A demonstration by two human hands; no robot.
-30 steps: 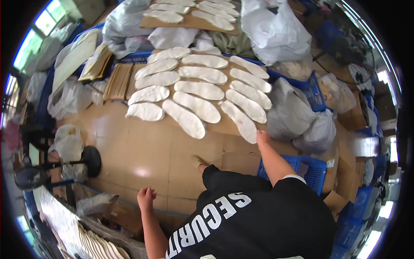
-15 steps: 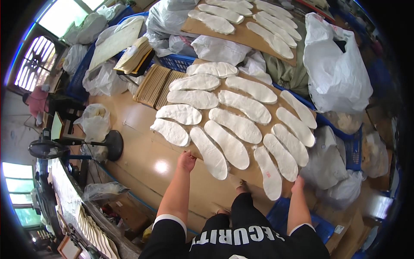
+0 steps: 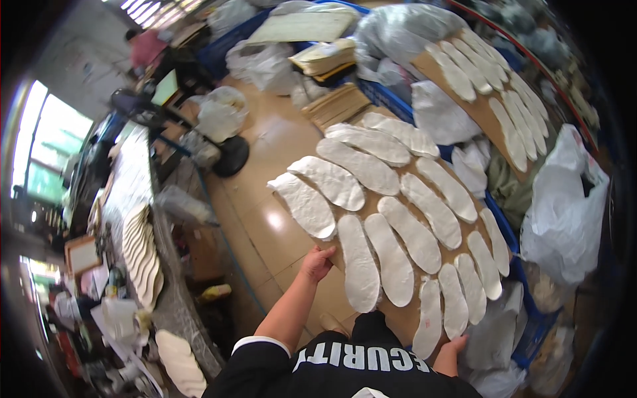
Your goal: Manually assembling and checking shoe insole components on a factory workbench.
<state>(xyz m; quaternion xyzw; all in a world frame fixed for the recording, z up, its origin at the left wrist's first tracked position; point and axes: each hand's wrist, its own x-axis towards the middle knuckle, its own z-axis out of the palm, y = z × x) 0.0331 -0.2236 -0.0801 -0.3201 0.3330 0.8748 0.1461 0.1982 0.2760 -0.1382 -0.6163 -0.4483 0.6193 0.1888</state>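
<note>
Head view, looking down. The person stands over a brown cardboard sheet (image 3: pixel 398 312) loaded with white insoles (image 3: pixel 358 262) laid side by side in rough rows, their long axes running mostly toward the person. The left hand (image 3: pixel 316 262) grips the near left edge of the sheet, fingers curled over the board just beside the nearest insole; forearm bare, black sleeve with a white cuff at the elbow. The right hand (image 3: pixel 454 346) is at the near right edge of the same sheet, next to a lower insole (image 3: pixel 426 318); it touches the board, but whether the fingers are closed on it cannot be told, since the torso and the sheet hide most of the hand. The sheet sits over a blue crate (image 3: pixel 524 318), partly above the tan tiled floor (image 3: pixel 265 166). A second cardboard sheet with more insoles (image 3: pixel 491 86) lies farther off at upper right. White plastic bags (image 3: pixel 564 205) crowd the right side, more bags and flat tan boards (image 3: pixel 335 106) sit at the top. A black round stand base (image 3: pixel 232 156) rests on the floor to the left. A workbench (image 3: pixel 142 245) at far left carries a fanned stack of pale insoles.
</note>
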